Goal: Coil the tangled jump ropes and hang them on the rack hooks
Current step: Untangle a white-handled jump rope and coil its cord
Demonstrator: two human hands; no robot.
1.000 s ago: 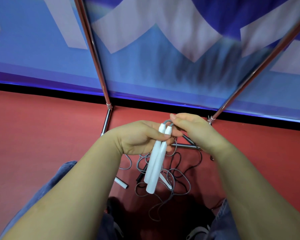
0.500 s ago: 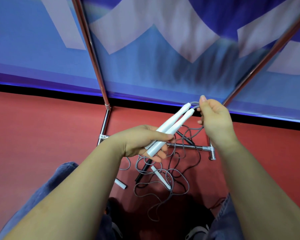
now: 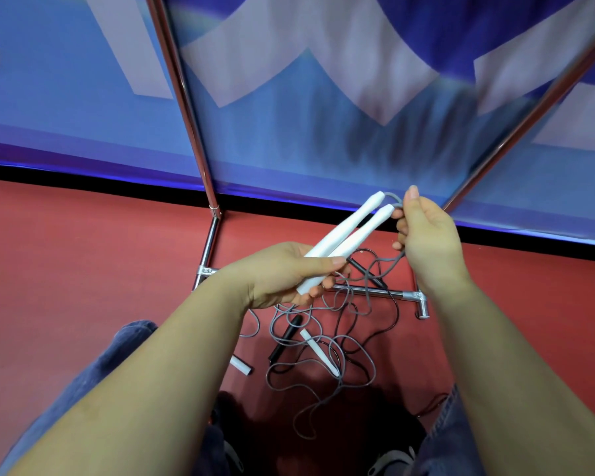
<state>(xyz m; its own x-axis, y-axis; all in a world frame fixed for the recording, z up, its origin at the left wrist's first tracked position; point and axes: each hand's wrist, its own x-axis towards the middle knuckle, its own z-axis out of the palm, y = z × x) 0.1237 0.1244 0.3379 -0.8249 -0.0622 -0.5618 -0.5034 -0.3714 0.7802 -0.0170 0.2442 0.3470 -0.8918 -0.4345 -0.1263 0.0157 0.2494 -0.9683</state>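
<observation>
My left hand grips two white jump-rope handles side by side, tips pointing up and right. My right hand pinches the grey cord where it leaves the handle tips; the cord runs down under the palm. On the red floor below lies a tangle of grey and black cords with a loose white handle, a black handle and another white handle. The metal rack's base bar and left upright stand just behind. No hooks are in view.
A blue and white banner wall backs the rack. The rack's right upright slants up to the right. My knees in blue jeans flank the tangle, and shoes show at the bottom.
My left hand tilted the two white handles from hanging down to pointing up and right. My right hand moved up and right along with their tips, drawing the grey cord up.
</observation>
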